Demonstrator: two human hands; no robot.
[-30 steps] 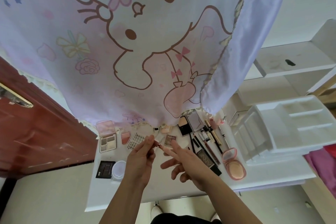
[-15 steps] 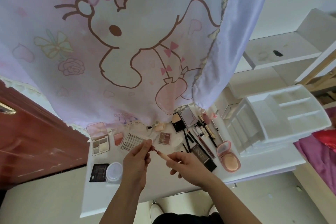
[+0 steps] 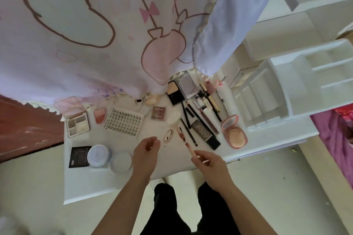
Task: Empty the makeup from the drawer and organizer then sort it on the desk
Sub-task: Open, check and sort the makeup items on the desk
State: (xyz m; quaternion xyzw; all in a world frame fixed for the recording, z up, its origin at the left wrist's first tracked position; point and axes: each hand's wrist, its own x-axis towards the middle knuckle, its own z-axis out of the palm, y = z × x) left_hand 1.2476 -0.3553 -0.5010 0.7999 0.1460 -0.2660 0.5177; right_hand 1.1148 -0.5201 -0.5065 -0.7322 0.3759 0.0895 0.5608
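Makeup lies spread over the white desk [image 3: 91,185]. My right hand [image 3: 209,163] pinches the near end of a slim pink lip tube [image 3: 189,147], whose far end points at the row of black pencils [image 3: 188,120]. My left hand [image 3: 146,151] hovers just left of it with loosely curled fingers and holds nothing I can see. A pale oval piece [image 3: 168,135] lies between the hands. The white organizer [image 3: 286,86] stands at the right with bare compartments. No drawer shows.
On the left lie an eyeshadow palette [image 3: 77,126], a blush [image 3: 99,117], a lash tray [image 3: 124,121] and two round jars [image 3: 99,155]. A black palette [image 3: 205,133] and a pink cushion compact [image 3: 234,133] lie right. A cartoon curtain [image 3: 95,25] hangs over the desk's back.
My left hand has let go of the lip tube's far end. My right hand carried the tube to the right, toward the pencils. The camera tilted down toward the desk.
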